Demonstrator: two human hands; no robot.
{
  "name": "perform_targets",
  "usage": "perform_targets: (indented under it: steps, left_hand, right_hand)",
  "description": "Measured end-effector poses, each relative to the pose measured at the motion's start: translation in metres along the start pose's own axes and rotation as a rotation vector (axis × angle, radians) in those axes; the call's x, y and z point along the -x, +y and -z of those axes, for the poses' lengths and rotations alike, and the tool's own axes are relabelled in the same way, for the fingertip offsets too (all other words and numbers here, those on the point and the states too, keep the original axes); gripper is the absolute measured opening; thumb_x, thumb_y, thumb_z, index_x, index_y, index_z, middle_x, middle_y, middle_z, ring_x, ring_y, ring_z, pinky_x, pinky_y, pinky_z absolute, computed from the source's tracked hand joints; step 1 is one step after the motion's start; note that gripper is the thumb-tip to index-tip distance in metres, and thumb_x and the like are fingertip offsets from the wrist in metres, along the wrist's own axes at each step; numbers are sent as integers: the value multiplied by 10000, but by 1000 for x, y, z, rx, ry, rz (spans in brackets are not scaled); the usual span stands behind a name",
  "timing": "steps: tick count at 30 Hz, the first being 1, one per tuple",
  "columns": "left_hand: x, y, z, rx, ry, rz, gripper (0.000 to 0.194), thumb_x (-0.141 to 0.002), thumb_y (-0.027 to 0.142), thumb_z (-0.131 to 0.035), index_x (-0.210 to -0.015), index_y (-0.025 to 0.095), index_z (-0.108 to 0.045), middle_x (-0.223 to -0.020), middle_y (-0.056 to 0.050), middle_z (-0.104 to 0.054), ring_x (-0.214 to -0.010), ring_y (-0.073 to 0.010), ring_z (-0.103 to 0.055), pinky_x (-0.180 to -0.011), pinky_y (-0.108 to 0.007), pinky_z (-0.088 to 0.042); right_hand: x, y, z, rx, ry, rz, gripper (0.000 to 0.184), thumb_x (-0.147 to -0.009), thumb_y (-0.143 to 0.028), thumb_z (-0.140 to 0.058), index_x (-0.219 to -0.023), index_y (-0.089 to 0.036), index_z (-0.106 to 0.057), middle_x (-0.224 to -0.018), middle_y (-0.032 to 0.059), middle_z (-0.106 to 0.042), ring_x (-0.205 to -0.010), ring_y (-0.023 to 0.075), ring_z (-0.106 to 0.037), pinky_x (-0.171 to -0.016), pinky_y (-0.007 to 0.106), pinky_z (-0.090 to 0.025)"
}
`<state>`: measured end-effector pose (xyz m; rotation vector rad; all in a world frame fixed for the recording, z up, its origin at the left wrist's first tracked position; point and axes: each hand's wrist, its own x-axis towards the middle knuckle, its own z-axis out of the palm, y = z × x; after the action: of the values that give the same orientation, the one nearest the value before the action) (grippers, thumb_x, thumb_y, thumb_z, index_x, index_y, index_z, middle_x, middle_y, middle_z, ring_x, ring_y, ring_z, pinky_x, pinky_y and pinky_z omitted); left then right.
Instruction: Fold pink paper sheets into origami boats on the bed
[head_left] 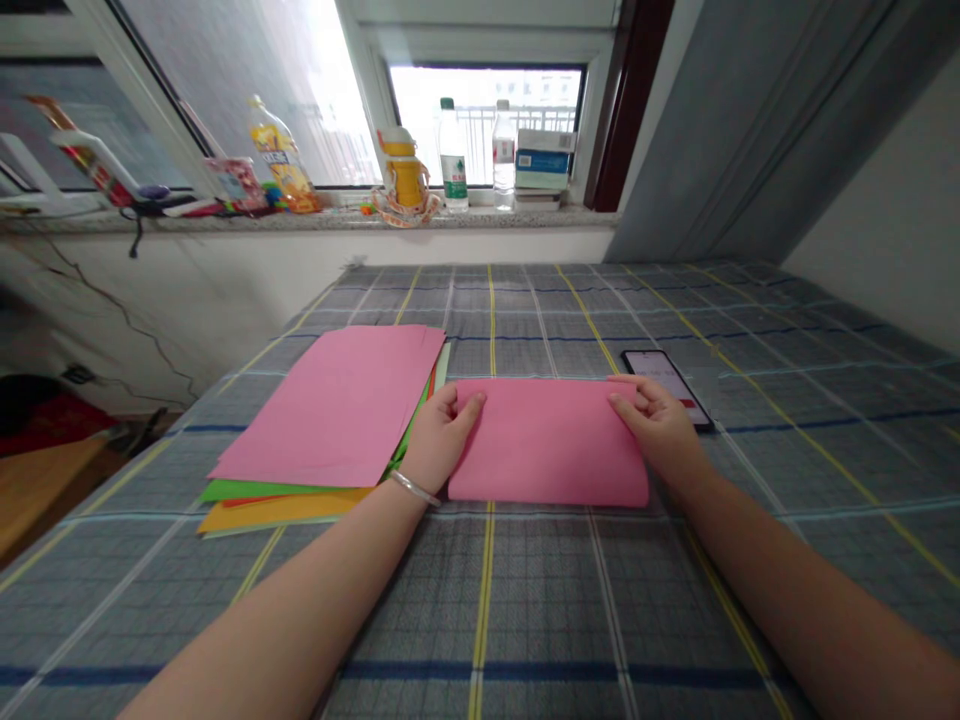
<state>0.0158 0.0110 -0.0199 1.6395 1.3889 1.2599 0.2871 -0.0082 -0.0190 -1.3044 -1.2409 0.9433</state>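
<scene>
A pink sheet of paper (551, 445) lies in front of me, folded over with its rounded bend along the near side. My left hand (442, 430) pinches its far left corner, thumb on top. The far right corner is gripped by my right hand (656, 425), with the thumb on the paper and the fingers behind its edge. A silver bangle (415, 488) circles my left wrist. Close to my left hand is a stack of coloured paper (337, 405), pink on top, with green and orange sheets sticking out beneath. A phone (660, 375) with its screen lit lies just beyond my right hand.
Grey plaid cloth (540, 600) covers the surface. Along the windowsill (345, 218) stand an orange drink bottle (281, 160), a yellow water bottle (405, 170), two clear bottles and stacked boxes (544, 160). A grey curtain (697, 150) hangs at the right.
</scene>
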Motion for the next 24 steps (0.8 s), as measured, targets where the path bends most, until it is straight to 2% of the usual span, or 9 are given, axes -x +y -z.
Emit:
perform_targets:
  steps: [3,6,9,12,15,17,24]
  left_hand:
    - [0,0,-2,-3,-1,25,287,-791,452,-603,-807,166,-616,-627,24,-579,-602,-137,-529,-539,-229,-392]
    - [0,0,-3,24,-22,61,301,-777,464,-616,-838,169,-611,-606,35,-557,-561,-124,-510,-513,-222,-377]
    - [1,1,-4,117,-47,74,383,-778,434,-626,-1067,188,-575,-561,72,-489,-469,-92,-433,-461,-199,-325]
    - [0,2,-3,165,-41,14,531,-785,361,-640,-1271,227,-474,-527,105,-373,-424,-68,-336,-433,-181,-262]
    - [-1,0,-3,162,-50,-41,425,-788,335,-638,-1182,210,-540,-549,89,-381,-453,-65,-348,-444,-178,-274]
    - [-2,-1,-3,188,-63,-43,347,-786,337,-633,-1094,197,-559,-569,79,-423,-468,-67,-377,-449,-176,-292]
    - [-3,-3,-6,248,-77,-32,317,-765,325,-651,-1026,190,-532,-618,65,-512,-501,-76,-446,-469,-176,-343]
  right_hand:
    - [-3,2,0,29,81,63,322,-706,-452,-677,-909,-207,-626,-747,39,-707,-666,185,-649,-574,281,-491]
    - [-5,5,1,48,91,99,272,-701,-451,-675,-812,-206,-629,-769,50,-709,-743,198,-661,-638,296,-499]
    - [-6,7,2,51,89,89,264,-702,-442,-676,-804,-202,-638,-767,50,-707,-742,196,-655,-638,294,-493]
    - [-4,7,3,59,85,84,277,-722,-427,-665,-884,-204,-651,-727,27,-688,-652,167,-618,-562,267,-458]
    - [-2,4,3,106,91,125,409,-753,-398,-645,-1121,-221,-627,-653,-17,-640,-528,129,-530,-476,243,-388]
    - [-1,2,2,147,103,158,435,-770,-379,-629,-1176,-223,-616,-636,-24,-625,-511,124,-509,-470,244,-378]
    - [-1,0,-1,143,123,161,255,-756,-363,-627,-952,-206,-672,-751,37,-689,-646,167,-606,-547,274,-452]
